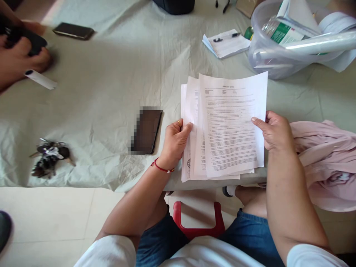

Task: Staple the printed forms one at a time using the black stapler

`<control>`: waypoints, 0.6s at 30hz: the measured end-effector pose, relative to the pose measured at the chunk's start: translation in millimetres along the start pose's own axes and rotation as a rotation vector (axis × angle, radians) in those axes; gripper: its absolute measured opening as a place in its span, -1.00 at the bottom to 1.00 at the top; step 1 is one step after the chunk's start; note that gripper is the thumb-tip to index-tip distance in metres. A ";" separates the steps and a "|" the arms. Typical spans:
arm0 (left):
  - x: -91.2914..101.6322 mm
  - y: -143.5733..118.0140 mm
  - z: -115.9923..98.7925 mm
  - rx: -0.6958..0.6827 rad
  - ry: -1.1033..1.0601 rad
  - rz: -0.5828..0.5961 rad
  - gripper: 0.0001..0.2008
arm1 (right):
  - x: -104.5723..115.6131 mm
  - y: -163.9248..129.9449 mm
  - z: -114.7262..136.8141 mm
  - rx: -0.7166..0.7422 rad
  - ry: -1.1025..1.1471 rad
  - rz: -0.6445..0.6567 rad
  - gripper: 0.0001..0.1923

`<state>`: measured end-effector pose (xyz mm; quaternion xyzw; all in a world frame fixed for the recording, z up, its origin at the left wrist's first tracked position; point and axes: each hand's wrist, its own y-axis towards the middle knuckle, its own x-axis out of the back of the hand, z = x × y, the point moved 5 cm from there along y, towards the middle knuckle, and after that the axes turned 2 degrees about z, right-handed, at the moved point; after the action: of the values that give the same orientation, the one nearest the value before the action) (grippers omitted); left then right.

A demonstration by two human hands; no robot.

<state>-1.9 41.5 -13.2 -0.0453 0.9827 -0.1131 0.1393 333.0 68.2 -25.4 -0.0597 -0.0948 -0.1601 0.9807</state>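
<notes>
A stack of printed paper sheets [228,126] lies fanned on the pale cloth-covered table [116,81], in front of me. My left hand [175,141], with a ring and a red wrist thread, grips the stack's left edge, thumb on top. My right hand [274,131] holds the right edge of the top sheet, thumb pressed on the page. A dark phone [147,130] lies flat just left of my left hand.
A bunch of keys [50,157] lies at the left. Another person's hand [19,55] at the far left holds a dark object beside a white strip. Another phone [73,30], a notepad with pen [226,42], a plastic tub [267,55], pink cloth [325,159], red stool [198,222].
</notes>
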 end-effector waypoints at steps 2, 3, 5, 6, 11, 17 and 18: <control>1.3 0.2 -0.9 -0.002 0.034 -0.015 -0.66 | 4.9 2.6 -0.2 0.013 -0.016 -0.033 -0.60; 1.9 0.1 -0.9 0.008 0.046 -0.018 -0.67 | 8.1 4.2 0.6 0.029 -0.008 -0.058 -0.61; 3.0 -0.6 -0.7 0.033 0.062 -0.025 -0.69 | 16.4 7.5 3.8 0.078 0.029 -0.121 -0.63; 3.6 -1.0 -0.7 0.045 0.066 -0.028 -0.69 | 21.1 9.2 5.6 0.108 0.050 -0.151 -0.62; 6.4 -1.6 0.8 0.081 0.070 -0.048 -0.68 | 41.7 14.9 9.4 0.178 0.130 -0.229 -0.61; 9.2 -0.1 1.7 0.092 0.070 -0.051 -0.68 | 46.1 15.2 4.1 0.125 0.084 -0.175 -0.81; 9.3 -0.3 1.0 0.094 0.070 -0.052 -0.69 | 44.8 15.1 3.1 0.113 0.084 -0.164 -0.80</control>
<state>-10.5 39.8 -16.5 -0.0600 0.9791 -0.1643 0.1036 379.2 69.3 -14.5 0.0104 -0.0671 -0.2363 0.9693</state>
